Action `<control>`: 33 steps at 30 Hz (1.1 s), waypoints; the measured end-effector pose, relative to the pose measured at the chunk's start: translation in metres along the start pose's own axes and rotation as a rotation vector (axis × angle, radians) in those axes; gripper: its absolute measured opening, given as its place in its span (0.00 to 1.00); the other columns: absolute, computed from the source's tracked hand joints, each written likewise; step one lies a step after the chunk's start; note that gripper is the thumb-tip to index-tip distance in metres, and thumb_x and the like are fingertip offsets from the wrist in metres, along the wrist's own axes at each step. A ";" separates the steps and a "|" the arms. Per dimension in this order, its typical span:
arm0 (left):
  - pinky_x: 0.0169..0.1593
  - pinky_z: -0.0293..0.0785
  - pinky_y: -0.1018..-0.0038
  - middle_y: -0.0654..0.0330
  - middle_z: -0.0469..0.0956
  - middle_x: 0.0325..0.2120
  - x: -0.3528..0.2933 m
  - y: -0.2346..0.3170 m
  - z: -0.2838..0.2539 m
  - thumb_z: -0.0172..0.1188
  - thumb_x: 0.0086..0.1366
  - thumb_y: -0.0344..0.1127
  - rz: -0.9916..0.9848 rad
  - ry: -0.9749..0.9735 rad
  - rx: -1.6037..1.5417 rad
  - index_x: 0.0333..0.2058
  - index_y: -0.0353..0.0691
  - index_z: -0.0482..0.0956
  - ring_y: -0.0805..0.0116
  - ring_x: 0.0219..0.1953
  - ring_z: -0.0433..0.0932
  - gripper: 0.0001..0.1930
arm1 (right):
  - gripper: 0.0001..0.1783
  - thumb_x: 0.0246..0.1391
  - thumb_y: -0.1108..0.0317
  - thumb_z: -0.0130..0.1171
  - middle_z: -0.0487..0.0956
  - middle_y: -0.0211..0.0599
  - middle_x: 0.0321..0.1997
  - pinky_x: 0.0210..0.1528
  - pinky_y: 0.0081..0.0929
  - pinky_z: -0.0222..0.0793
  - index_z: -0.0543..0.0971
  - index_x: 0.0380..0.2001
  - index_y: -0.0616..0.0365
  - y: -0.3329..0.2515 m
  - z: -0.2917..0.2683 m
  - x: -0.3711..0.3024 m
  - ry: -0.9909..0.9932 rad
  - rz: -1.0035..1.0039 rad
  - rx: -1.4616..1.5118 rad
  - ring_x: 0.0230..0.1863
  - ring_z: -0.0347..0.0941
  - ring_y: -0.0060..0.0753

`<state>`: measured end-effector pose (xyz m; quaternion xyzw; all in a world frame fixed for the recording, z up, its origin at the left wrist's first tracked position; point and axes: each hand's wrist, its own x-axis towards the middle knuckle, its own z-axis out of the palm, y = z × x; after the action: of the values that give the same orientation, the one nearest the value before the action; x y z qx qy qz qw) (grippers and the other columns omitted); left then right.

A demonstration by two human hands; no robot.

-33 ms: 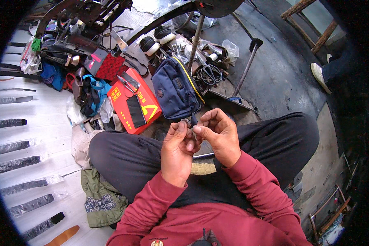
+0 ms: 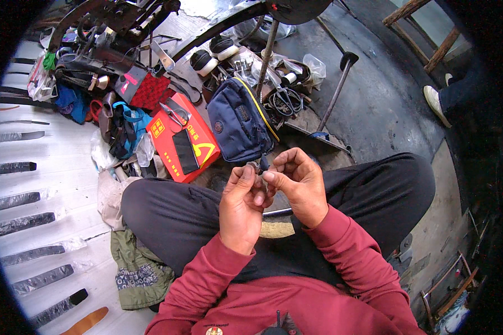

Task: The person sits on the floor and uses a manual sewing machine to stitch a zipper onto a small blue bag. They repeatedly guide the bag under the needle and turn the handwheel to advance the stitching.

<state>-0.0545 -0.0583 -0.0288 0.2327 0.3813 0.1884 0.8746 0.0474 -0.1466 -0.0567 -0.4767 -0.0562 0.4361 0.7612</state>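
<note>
Above my lap, my left hand (image 2: 240, 209) is closed, its thumb and forefinger pinching a small shiny piece (image 2: 255, 166), metallic in look. Close beside it, my right hand (image 2: 300, 190) is closed too, thumb against forefinger. What sits in that pinch is too small to make out. Just beyond my fingertips stands a navy blue bag (image 2: 236, 120) with a yellow zip edge. A rough yellowish strip (image 2: 277, 230) lies across my lap under my hands.
Left of the bag, a red box (image 2: 170, 137) carries scissors (image 2: 176, 114) and a flat black piece (image 2: 185, 152). Dark wrapped strips (image 2: 23, 223) lie in a row on a white sheet at left. Machine parts (image 2: 117, 33) stand at the back. Another person's shoe (image 2: 436, 105) shows at right.
</note>
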 end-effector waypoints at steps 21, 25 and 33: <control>0.30 0.64 0.79 0.71 0.73 0.25 0.002 -0.002 0.000 0.60 0.71 0.41 -0.006 0.011 0.014 0.36 0.48 0.77 0.80 0.22 0.66 0.06 | 0.15 0.53 0.80 0.68 0.77 0.31 0.33 0.36 0.20 0.73 0.72 0.39 0.61 -0.001 0.001 -0.001 -0.007 0.002 0.013 0.33 0.74 0.20; 0.30 0.64 0.79 0.71 0.75 0.25 0.002 -0.003 -0.001 0.60 0.71 0.42 -0.023 0.012 -0.006 0.36 0.48 0.77 0.80 0.22 0.66 0.07 | 0.15 0.53 0.80 0.68 0.77 0.31 0.33 0.37 0.20 0.73 0.72 0.39 0.60 -0.001 0.000 -0.001 -0.021 0.011 0.000 0.34 0.74 0.20; 0.29 0.61 0.80 0.71 0.75 0.25 0.003 -0.001 -0.002 0.60 0.71 0.44 -0.039 -0.011 0.016 0.35 0.49 0.78 0.80 0.22 0.65 0.08 | 0.16 0.52 0.80 0.68 0.76 0.30 0.36 0.39 0.20 0.73 0.72 0.40 0.60 0.000 0.000 -0.001 -0.034 0.023 0.006 0.37 0.75 0.20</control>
<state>-0.0538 -0.0573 -0.0324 0.2333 0.3827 0.1670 0.8782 0.0474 -0.1472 -0.0563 -0.4676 -0.0626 0.4531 0.7564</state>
